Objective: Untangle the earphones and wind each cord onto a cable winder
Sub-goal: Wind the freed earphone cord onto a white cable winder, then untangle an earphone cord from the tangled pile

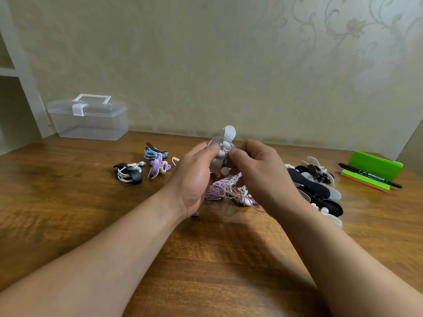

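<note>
Forearms are reaching in over the near edge of the brown wooden table [68, 202]. You are gripping the white plastic cable winder [225, 145] with your left hand [194, 177], fingers curled around it. Your right hand [258, 175] is pinching the same winder, where a thin white cord is looping round it. Both are hovering just above the tangled purple, pink and white earphones [225, 188] lying on the table. Farther back, a clear plastic lidded box [89, 120] is sitting by the wall.

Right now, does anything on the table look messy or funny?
Yes. A knotted heap of purple and white earphone cords sprawls on the brown wooden table, below the white plastic cable winder that the left hand and right hand hold. At the right, flat black and white winders lie piled crookedly.
</note>
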Available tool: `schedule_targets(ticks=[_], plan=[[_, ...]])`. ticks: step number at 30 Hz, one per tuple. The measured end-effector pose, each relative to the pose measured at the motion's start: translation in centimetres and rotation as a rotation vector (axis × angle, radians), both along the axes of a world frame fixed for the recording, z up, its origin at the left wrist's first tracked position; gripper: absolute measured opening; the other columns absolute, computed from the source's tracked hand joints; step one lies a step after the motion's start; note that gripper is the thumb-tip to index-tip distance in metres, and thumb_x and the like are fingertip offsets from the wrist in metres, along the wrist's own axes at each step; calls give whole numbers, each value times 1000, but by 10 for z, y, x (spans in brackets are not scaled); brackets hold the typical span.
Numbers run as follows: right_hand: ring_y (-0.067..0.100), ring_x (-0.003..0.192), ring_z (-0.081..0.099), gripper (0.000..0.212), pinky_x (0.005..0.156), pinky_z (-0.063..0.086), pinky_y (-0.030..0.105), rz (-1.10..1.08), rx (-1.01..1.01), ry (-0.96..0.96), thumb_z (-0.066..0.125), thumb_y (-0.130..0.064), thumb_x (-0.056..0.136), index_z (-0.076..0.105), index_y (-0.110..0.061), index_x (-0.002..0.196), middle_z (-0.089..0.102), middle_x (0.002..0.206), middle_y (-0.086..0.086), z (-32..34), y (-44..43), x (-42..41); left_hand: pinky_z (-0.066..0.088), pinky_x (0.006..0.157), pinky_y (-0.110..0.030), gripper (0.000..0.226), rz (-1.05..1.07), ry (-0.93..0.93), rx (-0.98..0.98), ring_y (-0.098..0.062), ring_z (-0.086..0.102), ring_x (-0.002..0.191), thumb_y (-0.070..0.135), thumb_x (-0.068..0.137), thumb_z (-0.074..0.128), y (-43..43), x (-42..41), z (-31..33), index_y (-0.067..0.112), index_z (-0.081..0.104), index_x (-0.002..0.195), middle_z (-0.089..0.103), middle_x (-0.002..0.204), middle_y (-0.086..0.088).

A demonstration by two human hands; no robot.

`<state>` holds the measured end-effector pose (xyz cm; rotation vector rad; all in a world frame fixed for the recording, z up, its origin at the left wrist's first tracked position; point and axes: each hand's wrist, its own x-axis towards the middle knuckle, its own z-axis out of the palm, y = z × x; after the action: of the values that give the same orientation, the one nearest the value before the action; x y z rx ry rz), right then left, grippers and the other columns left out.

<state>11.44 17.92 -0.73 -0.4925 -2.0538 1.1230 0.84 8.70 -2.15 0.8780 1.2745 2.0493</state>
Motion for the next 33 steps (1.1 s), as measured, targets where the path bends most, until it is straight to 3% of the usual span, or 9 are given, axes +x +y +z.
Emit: schedule_targets(ticks=[3, 7, 11, 14, 18, 21, 25, 30, 33], plan=[[34, 75, 69, 25, 71, 58, 60, -24, -16, -15, 59, -29, 99, 66, -10, 85, 75, 78, 7, 2, -4, -1, 53, 66, -26, 31, -17, -3, 41, -13, 67, 69, 17, 110, 43, 0, 1, 0, -3, 65, 121, 72, 82, -5], [18, 54, 58, 31, 61, 55, 52, -49, 1, -11, 58, -31, 104, 58, -11, 80, 68, 68, 1, 2, -9, -1, 51, 60, -23, 33, -9, 5, 38, -11, 63, 62, 19, 111, 43, -1, 2, 1, -4, 64, 122, 70, 82, -7], [32, 71, 65, 36, 70, 60, 55, -55, 15, -17, 59, -40, 103, 58, -11, 81, 67, 74, 5, -1, -11, -3, 45, 53, -23, 34, 10, 21, 3, -11, 57, 58, 24, 111, 42, -2, 3, 1, 8, 70, 104, 67, 82, -10], [36, 76, 69, 45, 68, 59, 61, -36, -72, -16, 64, -44, 99, 59, -2, 86, 70, 80, 15, -1, -8, -2, 49, 53, -19, 35, -26, 20, -34, -7, 65, 60, 30, 111, 42, -5, 6, 4, 7, 68, 115, 72, 75, 0], [17, 67, 66, 46, 56, 58, 39, 33, -271, 2, 71, -43, 96, 58, 1, 92, 63, 82, 10, -2, -4, -2, 48, 55, -19, 40, 2, 103, -96, -7, 61, 62, 33, 109, 49, -4, 2, 3, 0, 65, 124, 69, 83, -1], [11, 65, 63, 47, 55, 55, 32, 48, -271, 6, 69, -46, 97, 61, 0, 103, 65, 90, 9, -1, -3, 0, 53, 64, -26, 37, 74, 175, -138, -12, 67, 74, 36, 108, 50, -7, -8, 3, 6, 67, 120, 75, 94, -7], [18, 66, 62, 42, 65, 58, 54, 30, -126, -56, 64, -48, 99, 63, -6, 101, 70, 88, 14, -4, -6, 2, 52, 70, -40, 40, 252, 286, -254, -19, 67, 80, 48, 105, 52, -17, -28, 1, 12, 68, 110, 74, 93, -7], [9, 58, 59, 34, 56, 50, 34, 37, 76, -147, 59, -46, 102, 64, -14, 94, 70, 84, 14, -8, -13, -1, 54, 82, -42, 36, 590, 467, -455, -23, 66, 94, 49, 104, 50, -28, -74, 11, 18, 70, 102, 69, 104, -6], [14, 59, 59, 33, 59, 50, 41, 25, 67, -102, 62, -45, 102, 64, -15, 88, 68, 79, 13, -8, -12, -4, 50, 97, -47, 42, 692, 631, -630, -30, 61, 109, 57, 97, 47, -40, -105, 0, 24, 72, 105, 64, 115, -6]])
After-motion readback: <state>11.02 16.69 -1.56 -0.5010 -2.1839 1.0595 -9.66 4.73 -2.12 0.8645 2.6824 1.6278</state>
